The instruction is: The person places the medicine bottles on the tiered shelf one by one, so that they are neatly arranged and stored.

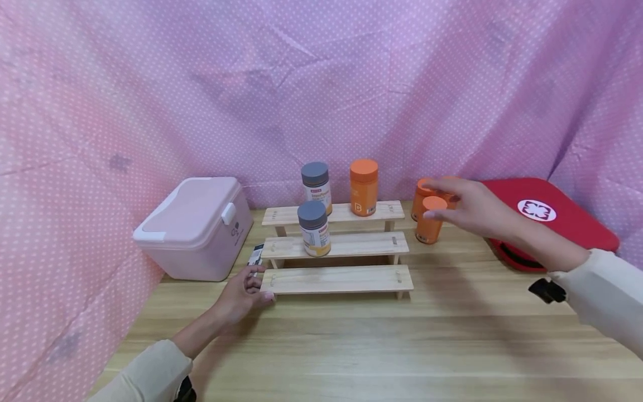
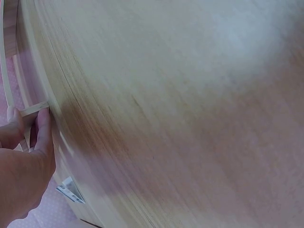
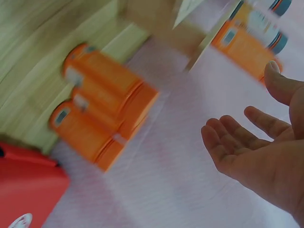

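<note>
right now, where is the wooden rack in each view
Head: the wooden rack stands near the centre.
Left wrist: only part shows, at the left edge, gripped by the left hand.
Right wrist: at the top, near the middle, cut off by the edge.
Shared landmark: the table, in all three.

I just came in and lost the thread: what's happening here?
A person's left hand pinches the left end of a three-tier wooden stand. Their open right hand is near three orange jars beside the stand, holding nothing. One grey-capped jar stands on the middle tier; another grey-capped jar and a fourth orange jar stand on the top tier.
</note>
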The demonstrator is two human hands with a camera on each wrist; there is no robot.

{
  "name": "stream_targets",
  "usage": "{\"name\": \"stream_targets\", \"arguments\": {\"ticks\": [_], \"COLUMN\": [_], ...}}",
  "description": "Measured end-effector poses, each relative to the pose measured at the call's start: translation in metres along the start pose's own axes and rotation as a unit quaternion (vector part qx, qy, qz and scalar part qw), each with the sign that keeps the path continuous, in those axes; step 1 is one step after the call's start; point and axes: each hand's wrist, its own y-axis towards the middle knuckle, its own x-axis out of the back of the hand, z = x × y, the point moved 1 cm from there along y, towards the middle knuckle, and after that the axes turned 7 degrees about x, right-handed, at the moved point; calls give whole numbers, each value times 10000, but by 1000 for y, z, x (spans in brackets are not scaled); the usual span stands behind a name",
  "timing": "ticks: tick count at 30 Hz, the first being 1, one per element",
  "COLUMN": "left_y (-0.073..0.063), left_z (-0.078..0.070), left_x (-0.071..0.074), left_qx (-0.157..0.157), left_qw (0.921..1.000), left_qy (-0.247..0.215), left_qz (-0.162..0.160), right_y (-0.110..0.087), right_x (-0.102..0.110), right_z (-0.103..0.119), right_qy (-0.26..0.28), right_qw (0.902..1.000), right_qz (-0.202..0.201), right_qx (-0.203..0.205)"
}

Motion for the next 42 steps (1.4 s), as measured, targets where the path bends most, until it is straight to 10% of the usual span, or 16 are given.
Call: {"name": "stream_targets", "arguments": {"ticks": [6,22,42], "left_y": [1,1,1], "left_z": [0,2,1], "left_x": [0,-1,3], "left_qx": [-37,-47,-71], "left_qw": [10000,9999,9998], "left_qy": [-28,-78,-121], "left_qz": [43,67,103], "right_y": [6,17,15], "right_x": [7,-24,-40], "right_z": [-30,-80,-84], "right_qy": [17,621,311], "right_qw": [9962,9817,9886], "right_qz": [279,1224,893], "right_qx": [-823,-1318,-1168]}}
